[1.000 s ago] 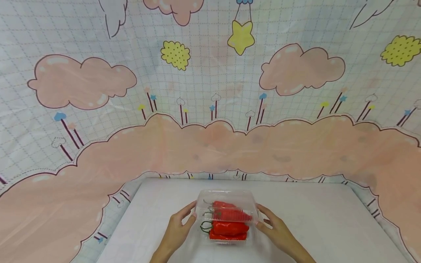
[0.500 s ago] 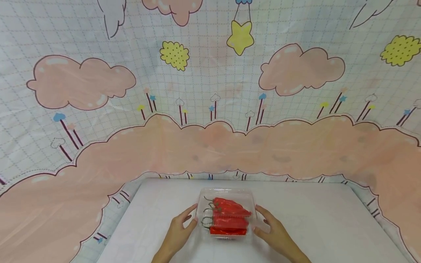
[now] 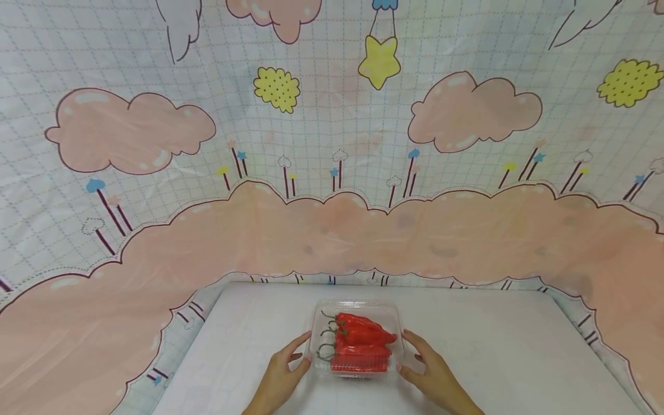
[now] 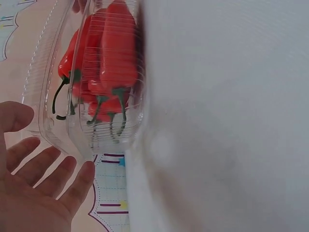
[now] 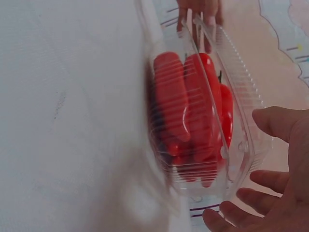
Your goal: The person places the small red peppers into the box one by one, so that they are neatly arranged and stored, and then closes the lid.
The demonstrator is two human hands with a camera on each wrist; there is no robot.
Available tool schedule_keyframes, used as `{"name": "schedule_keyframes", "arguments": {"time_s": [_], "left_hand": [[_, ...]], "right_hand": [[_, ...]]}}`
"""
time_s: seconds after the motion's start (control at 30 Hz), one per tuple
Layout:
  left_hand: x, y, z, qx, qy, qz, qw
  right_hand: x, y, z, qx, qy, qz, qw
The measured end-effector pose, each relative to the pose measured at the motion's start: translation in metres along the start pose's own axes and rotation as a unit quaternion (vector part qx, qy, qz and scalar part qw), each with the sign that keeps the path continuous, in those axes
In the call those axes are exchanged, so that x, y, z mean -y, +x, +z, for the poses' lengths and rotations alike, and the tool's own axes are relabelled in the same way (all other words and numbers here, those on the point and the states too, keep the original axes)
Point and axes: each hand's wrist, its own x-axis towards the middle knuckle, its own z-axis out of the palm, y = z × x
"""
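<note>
A clear plastic clamshell box (image 3: pixel 355 305) lies on the white table in front of me, its lid down over several red peppers (image 3: pixel 363 335). Their green stems point left. My left hand (image 3: pixel 279 370) is at the box's left side, fingertips at its edge and fingers fairly straight. On the other side my right hand (image 3: pixel 434 372) has its fingers extended along the right edge. The left wrist view shows spread left fingers (image 4: pixel 53 176) beside the box end. In the right wrist view the right thumb (image 5: pixel 273 121) is by the lid rim. Whether the lid is latched I cannot tell.
The white table (image 3: pixel 498 340) extends around the box on both sides. Behind it hangs a patterned cloth backdrop (image 3: pixel 332 230) with pink clouds and stars, which also borders the table's left and right edges.
The box's lid has swung down toward me and now covers the peppers. Both hands have come down slightly with it and stay at the box's sides.
</note>
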Motion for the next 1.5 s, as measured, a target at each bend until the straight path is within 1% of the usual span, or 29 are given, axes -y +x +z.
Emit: {"name": "schedule_keyframes", "arguments": {"time_s": [0.13,0.23,0.33,0.47,0.6,0.77,0.83,0.9,0.97,1.1,1.2,1.27,1.37,1.5], "left_hand": [[0.003,-0.002,0.000,0.006,-0.009,-0.005,0.9999],[0.006,-0.002,0.001,0.007,-0.013,0.000,0.9999],[0.010,-0.003,0.003,0.007,-0.015,0.013,0.9998],[0.013,-0.004,0.004,0.006,-0.029,0.009,0.9995],[0.015,-0.005,0.003,0.015,-0.042,-0.017,0.9989],[0.017,-0.005,0.002,0.053,-0.060,-0.059,0.9951],[0.018,-0.004,0.002,0.065,-0.067,-0.074,0.9929],[0.019,-0.003,0.002,0.073,-0.065,-0.083,0.9918],[0.019,-0.003,0.002,0.080,-0.067,-0.087,0.9907],[0.019,-0.004,0.002,0.088,-0.075,-0.092,0.9891],[0.019,-0.004,0.002,0.087,-0.084,-0.094,0.9882],[0.019,-0.004,0.002,0.087,-0.084,-0.095,0.9881],[0.019,-0.005,0.004,0.088,-0.086,-0.096,0.9878],[0.019,-0.005,0.005,0.095,-0.099,-0.100,0.9854]], "right_hand": [[-0.002,-0.001,0.001,-0.003,0.001,-0.008,1.0000],[-0.003,0.000,0.000,-0.007,0.008,-0.021,0.9997],[-0.006,0.000,0.000,-0.014,0.023,-0.034,0.9991],[-0.009,-0.002,0.001,-0.018,0.038,-0.036,0.9985],[-0.012,-0.003,0.003,-0.015,0.053,-0.022,0.9982],[-0.017,-0.002,0.005,-0.017,0.066,-0.013,0.9976],[-0.018,-0.001,0.005,-0.017,0.062,-0.012,0.9979],[-0.018,0.000,0.005,-0.014,0.058,-0.010,0.9982],[-0.019,0.000,0.005,-0.006,0.057,-0.010,0.9983],[-0.021,0.001,0.003,0.039,0.079,-0.015,0.9960],[-0.024,0.002,0.002,0.081,0.113,-0.013,0.9902],[-0.026,0.003,0.002,0.100,0.139,-0.010,0.9852],[-0.029,0.004,0.002,0.115,0.166,-0.003,0.9794],[-0.030,0.004,0.002,0.125,0.184,0.007,0.9750]]}}
